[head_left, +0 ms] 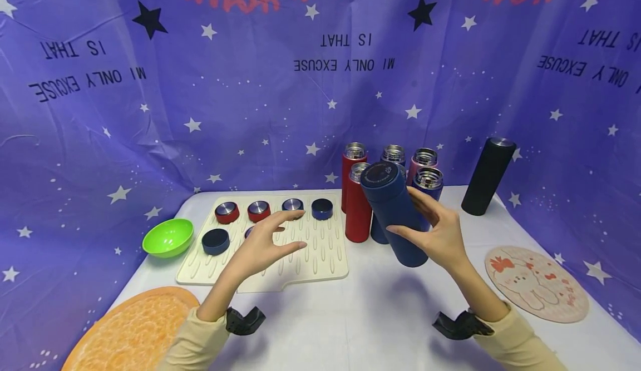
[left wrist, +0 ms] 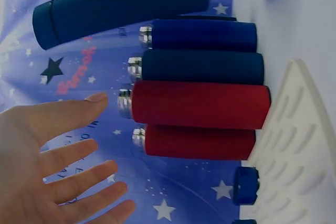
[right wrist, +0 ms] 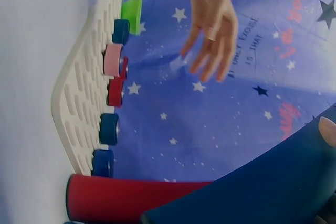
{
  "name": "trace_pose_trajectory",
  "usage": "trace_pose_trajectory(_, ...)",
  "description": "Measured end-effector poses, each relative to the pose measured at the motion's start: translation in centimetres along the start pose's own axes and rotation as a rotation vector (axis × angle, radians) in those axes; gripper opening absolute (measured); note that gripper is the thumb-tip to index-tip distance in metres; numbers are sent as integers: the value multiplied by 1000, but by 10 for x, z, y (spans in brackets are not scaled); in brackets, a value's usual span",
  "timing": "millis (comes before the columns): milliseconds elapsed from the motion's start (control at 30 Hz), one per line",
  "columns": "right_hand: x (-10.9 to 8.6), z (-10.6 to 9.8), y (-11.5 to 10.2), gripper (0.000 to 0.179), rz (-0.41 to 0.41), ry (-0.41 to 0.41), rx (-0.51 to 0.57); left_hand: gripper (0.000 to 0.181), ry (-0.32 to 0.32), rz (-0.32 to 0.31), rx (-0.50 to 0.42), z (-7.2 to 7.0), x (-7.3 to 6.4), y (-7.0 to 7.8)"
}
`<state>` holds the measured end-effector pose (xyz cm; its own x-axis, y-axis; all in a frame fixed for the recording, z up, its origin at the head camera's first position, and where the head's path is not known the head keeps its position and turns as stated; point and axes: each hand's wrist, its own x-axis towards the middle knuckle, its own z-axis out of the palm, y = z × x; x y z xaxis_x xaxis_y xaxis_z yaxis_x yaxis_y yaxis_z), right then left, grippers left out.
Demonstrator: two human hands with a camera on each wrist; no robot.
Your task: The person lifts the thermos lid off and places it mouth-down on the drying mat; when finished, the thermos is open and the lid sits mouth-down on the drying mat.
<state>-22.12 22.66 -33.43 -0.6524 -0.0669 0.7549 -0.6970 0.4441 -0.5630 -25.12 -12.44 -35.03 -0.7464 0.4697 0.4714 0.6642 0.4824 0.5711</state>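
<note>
My right hand (head_left: pixel 440 235) grips a dark blue thermos bottle (head_left: pixel 395 218) around its side, tilted and raised in front of a group of bottles. A dark-topped lid (head_left: pixel 380 177) is on this bottle. Over the cream ridged mat (head_left: pixel 310 265), my left hand (head_left: pixel 260 246) is held in the air, thumb and fingers spread with nothing between them. In the left wrist view, the fingers (left wrist: pixel 79 184) extend toward lidless red bottles (left wrist: pixel 202 104). Red lids (head_left: pixel 259 211), blue lids (head_left: pixel 322 209) and a pink lid (right wrist: pixel 113 60) sit on the mat; my left hand partly hides some in the head view.
Lidless bottles in red (head_left: pixel 358 215), blue (head_left: pixel 429 182) and pink (head_left: pixel 417 162) stand upright behind the held one. A black bottle (head_left: pixel 488 176) is at the back right. Left lie a green bowl (head_left: pixel 168 238) and an orange round mat (head_left: pixel 135 332); right, a pink rabbit mat (head_left: pixel 537 283).
</note>
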Motion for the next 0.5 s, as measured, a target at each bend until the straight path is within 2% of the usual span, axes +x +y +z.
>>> trace_pose_trajectory(267, -9, 17, -2, 77, 24, -98, 10, 63, 3, 110, -87, -1, 3, 12)
trace_pose_trajectory(500, -10, 28, -29, 74, -25, -191, 24, 64, 12, 148, -97, 0, -1, 21)
